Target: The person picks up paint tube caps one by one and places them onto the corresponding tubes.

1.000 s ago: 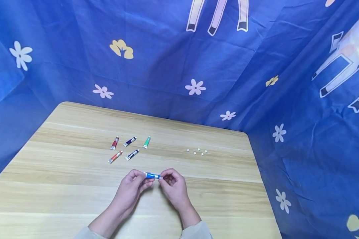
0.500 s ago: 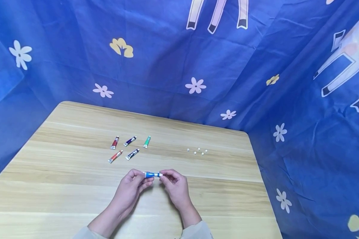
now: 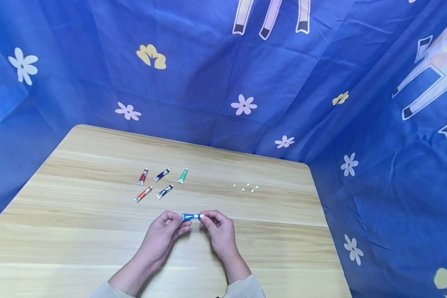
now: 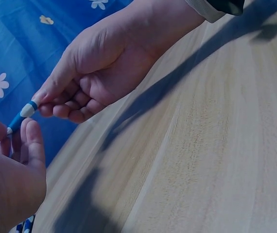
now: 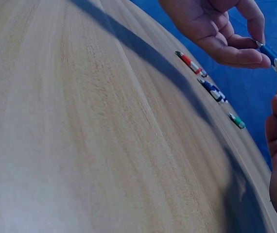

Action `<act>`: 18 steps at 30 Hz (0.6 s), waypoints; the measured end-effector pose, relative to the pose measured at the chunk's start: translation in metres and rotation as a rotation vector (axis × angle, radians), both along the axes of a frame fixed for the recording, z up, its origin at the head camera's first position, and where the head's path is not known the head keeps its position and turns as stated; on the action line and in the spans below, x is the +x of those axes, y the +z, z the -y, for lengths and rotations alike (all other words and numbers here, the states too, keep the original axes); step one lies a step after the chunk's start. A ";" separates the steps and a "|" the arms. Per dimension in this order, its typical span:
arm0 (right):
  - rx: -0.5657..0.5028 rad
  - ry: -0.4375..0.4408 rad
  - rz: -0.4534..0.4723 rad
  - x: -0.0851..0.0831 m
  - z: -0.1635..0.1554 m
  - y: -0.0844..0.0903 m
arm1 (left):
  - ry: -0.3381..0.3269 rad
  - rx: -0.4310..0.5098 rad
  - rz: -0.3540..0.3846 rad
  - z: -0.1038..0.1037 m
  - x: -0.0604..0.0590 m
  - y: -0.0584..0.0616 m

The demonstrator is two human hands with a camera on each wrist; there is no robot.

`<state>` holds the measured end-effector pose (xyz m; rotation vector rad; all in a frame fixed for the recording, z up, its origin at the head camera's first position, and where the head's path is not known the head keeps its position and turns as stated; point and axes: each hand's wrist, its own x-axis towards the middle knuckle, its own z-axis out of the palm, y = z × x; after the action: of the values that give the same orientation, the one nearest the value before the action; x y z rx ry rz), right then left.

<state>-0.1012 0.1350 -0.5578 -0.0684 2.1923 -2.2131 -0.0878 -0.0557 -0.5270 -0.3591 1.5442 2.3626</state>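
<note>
In the head view a small blue paint tube (image 3: 190, 217) is held level above the near part of the table. My left hand (image 3: 162, 235) grips its flat crimped end between thumb and fingers. At the other end, my right hand (image 3: 221, 234) pinches the white cap, mostly covered by the fingertips. The left wrist view shows the same blue tube (image 4: 21, 117) spanning the two hands, right hand (image 4: 99, 65) above. From the right wrist, the tube (image 5: 276, 63) appears at the right edge, with the left hand (image 5: 221, 29) at its crimped end.
Beyond my hands lie a red tube (image 3: 143, 176), a purple tube (image 3: 162, 175), a green tube (image 3: 183, 176), an orange tube (image 3: 143, 194) and a dark tube (image 3: 165, 191). Several small white caps (image 3: 243, 189) sit to the right. A blue cloth (image 3: 193, 74) surrounds the wooden table (image 3: 283, 231).
The blue tube and right fingertips have shifted slightly up in the head view, and the right fingers have turned a little at the cap end. The left hand keeps its grip.
</note>
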 end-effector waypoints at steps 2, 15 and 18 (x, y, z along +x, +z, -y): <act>0.010 -0.009 0.003 0.000 0.000 -0.001 | -0.008 -0.012 -0.003 0.001 0.000 -0.001; 0.038 -0.051 0.056 0.000 0.001 0.000 | -0.027 -0.084 0.006 0.001 -0.001 -0.002; 0.024 -0.044 0.055 -0.001 0.001 -0.002 | -0.028 -0.101 0.003 0.002 -0.001 -0.003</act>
<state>-0.1023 0.1336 -0.5598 0.0414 2.2122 -2.1824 -0.0884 -0.0572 -0.5298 -0.3604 1.6602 2.2679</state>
